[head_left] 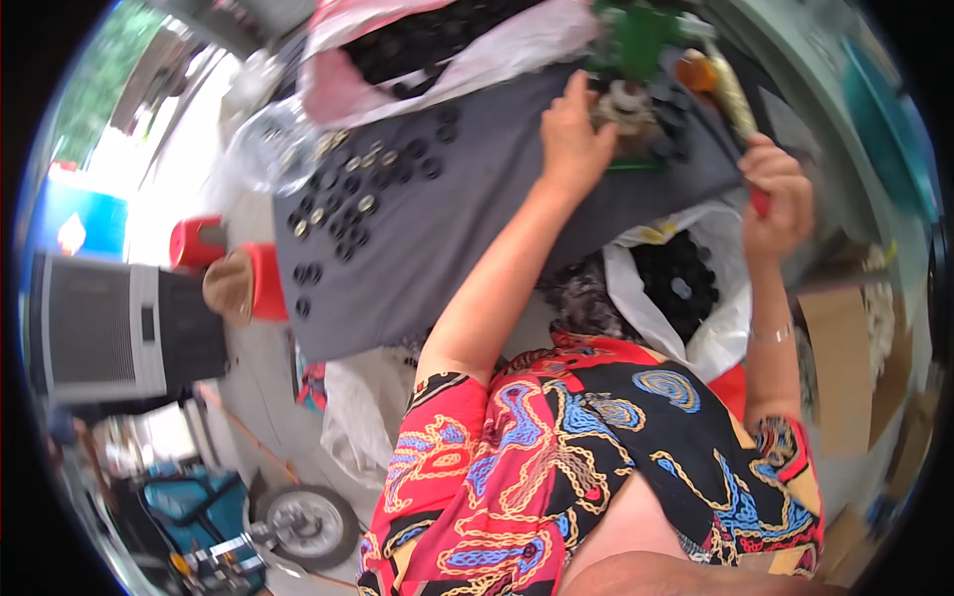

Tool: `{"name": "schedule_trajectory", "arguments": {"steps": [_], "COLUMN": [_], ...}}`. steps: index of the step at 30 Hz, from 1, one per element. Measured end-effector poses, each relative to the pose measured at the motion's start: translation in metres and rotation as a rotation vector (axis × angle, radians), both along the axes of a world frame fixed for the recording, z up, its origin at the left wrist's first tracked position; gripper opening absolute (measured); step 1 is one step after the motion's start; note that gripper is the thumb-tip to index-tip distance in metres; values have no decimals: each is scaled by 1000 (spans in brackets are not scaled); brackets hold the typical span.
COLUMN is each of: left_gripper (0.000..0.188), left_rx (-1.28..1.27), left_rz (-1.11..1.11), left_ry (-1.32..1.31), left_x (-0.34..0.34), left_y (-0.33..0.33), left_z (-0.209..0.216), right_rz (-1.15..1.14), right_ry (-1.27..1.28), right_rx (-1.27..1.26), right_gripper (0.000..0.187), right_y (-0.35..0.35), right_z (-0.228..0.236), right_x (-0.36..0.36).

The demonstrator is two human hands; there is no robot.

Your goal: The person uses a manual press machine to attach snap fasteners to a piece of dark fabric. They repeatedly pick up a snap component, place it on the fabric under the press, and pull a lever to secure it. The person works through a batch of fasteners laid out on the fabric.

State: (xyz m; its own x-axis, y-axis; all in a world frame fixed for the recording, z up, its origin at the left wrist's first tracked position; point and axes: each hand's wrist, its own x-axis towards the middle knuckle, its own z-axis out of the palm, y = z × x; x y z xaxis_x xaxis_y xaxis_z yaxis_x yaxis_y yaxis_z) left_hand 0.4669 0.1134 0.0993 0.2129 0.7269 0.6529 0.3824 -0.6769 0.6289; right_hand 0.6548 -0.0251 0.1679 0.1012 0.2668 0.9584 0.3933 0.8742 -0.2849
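A green hand press (636, 45) stands at the table's far right, with a pale metal die (628, 104) under its head. My left hand (576, 144) is beside the die, index finger stretched forward and thumb apart; no part shows in it. My right hand (780, 204) is wrapped round the press lever (733, 99), whose red grip end pokes out below the fingers. Small black round parts (671, 124) lie close to the press on its right. More black caps (353, 214), some with pale metal-coloured centres, are scattered across the left of the dark tabletop (447, 238).
A white sack (537, 45) full of black parts lies along the far edge. Another white bag (730, 333) of black pieces is open below the near edge. A clear plastic bag (268, 149) sits at the far left corner, near red stools (266, 283). Cardboard (840, 348) stands at right.
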Motion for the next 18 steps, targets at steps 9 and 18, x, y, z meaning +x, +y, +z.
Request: {"name": "schedule_trajectory", "arguments": {"steps": [9,18], "left_gripper": [30,33], "left_rx": [155,66], "left_rz": [423,744], "left_ry": [322,936], "left_x": [-185,-253], "left_y": [-35,-38], "left_z": [1,-33], "right_rz": [23,-307], "right_ry": [50,-46], "right_rx": [-126,-220], "right_gripper": [19,14], "right_y": [2,49], "right_z": [36,106], "right_x": [12,42]}}
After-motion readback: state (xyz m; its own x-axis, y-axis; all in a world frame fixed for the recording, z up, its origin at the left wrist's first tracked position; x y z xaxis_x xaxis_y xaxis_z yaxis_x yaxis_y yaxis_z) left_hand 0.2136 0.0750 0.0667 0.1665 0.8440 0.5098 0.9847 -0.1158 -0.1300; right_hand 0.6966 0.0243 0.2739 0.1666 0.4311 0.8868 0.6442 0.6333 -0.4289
